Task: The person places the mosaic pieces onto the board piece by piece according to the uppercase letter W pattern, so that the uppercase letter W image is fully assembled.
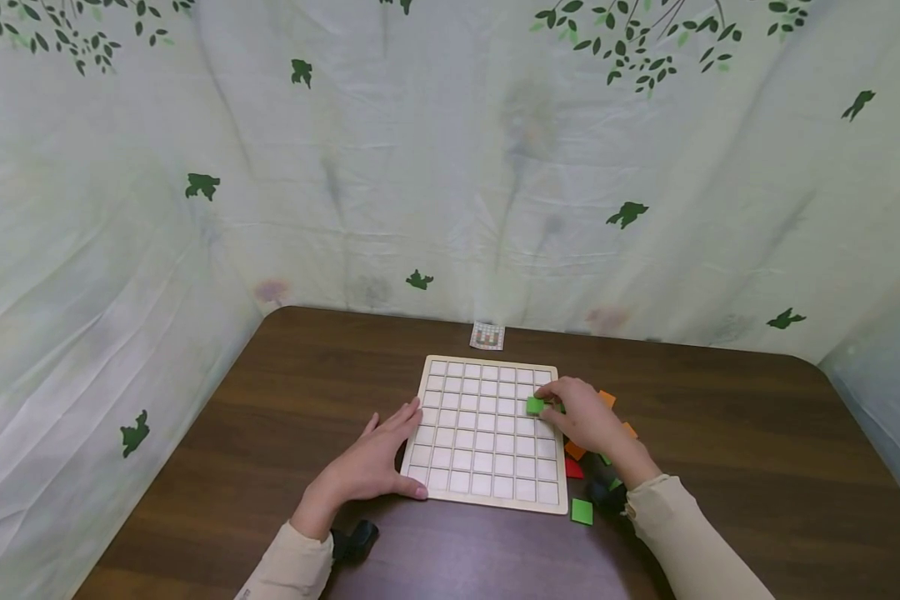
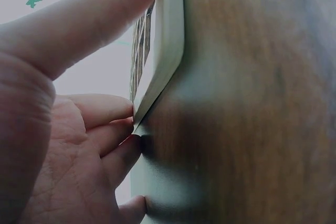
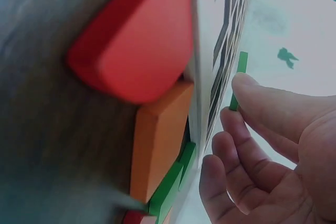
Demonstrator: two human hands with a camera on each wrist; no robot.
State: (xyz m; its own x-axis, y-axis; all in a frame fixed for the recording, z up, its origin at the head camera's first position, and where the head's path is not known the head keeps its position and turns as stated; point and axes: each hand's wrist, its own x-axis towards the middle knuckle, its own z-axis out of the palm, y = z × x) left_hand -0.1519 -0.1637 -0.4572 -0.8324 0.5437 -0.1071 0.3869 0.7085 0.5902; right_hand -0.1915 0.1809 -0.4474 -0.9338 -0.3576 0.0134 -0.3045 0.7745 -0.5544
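Observation:
A pale board (image 1: 487, 506) with a grid of white squares lies on the table. My right hand (image 1: 585, 415) is over its right side, pinching a green square tile (image 1: 535, 406) between thumb and fingers. In the right wrist view the green tile (image 3: 242, 62) stands edge-on between thumb and fingertip, beside the board's grid. At the board's left side, my left hand (image 1: 371, 458) is spread with its fingertips along the edge and its thumb on the near-left corner. The left wrist view has the thumb and fingers touching the board's rim (image 2: 170, 40).
Loose tiles lie right of the board: a red one (image 1: 573, 468), orange ones (image 1: 607, 399), and a green one (image 1: 582, 512) near the front corner. A small card (image 1: 487, 336) with a coloured grid pattern lies behind the board. A patterned curtain (image 1: 450, 167) hangs behind the brown table (image 1: 757, 467).

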